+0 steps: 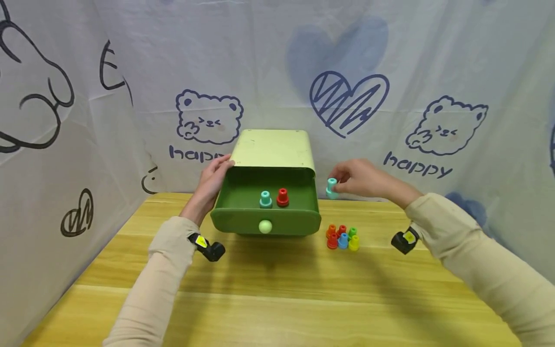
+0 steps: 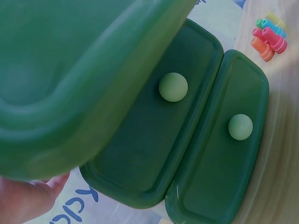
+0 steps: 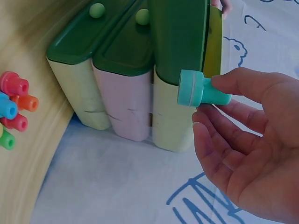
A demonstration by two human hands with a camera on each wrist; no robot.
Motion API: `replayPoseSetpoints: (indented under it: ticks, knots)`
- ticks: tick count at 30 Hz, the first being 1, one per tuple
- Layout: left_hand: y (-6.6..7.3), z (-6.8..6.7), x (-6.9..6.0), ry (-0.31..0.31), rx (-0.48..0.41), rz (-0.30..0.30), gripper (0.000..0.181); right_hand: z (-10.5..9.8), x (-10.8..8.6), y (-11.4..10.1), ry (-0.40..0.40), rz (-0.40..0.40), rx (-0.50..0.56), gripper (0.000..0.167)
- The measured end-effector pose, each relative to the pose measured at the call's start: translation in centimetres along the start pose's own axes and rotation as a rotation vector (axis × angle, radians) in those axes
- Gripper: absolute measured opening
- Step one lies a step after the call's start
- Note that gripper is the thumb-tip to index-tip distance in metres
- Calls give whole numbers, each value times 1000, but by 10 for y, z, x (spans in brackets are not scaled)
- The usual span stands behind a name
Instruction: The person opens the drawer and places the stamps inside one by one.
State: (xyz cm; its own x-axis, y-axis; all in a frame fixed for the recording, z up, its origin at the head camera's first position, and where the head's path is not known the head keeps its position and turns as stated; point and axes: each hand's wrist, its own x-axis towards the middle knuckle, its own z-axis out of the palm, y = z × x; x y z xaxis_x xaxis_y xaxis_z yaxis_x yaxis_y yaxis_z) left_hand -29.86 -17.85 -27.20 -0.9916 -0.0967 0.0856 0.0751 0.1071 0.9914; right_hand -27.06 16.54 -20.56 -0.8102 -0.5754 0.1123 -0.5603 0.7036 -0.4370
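Note:
My right hand pinches a turquoise stepped peg between thumb and fingers, in the air to the right of the drawer cabinet. The cabinet has a pale yellow-green top and a green top drawer that is pulled out. Inside that drawer stand a turquoise peg and a red peg. My left hand rests against the cabinet's upper left side, fingers fairly straight; the drawer partly hides it in the left wrist view.
Several small pegs in red, orange, blue, green and yellow, including a yellow peg, cluster on the wooden table right of the cabinet. Two lower drawers with round knobs are closed. A printed cloth hangs behind.

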Motion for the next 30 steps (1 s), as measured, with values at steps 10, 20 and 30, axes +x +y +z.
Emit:
replayPoseSetpoints:
  ticks: [10,20,30]
  knots:
    - [0,-1,-1,3,5,7,56,-15,13,-6,-15,-23,-68,17]
    - [0,0,-1,9,-5,9,56,-19,24,-14,-25,-52,-106,18]
    - [0,2,1,12,-24,0,56,-18,29,-22,-25,-79,-100,21]
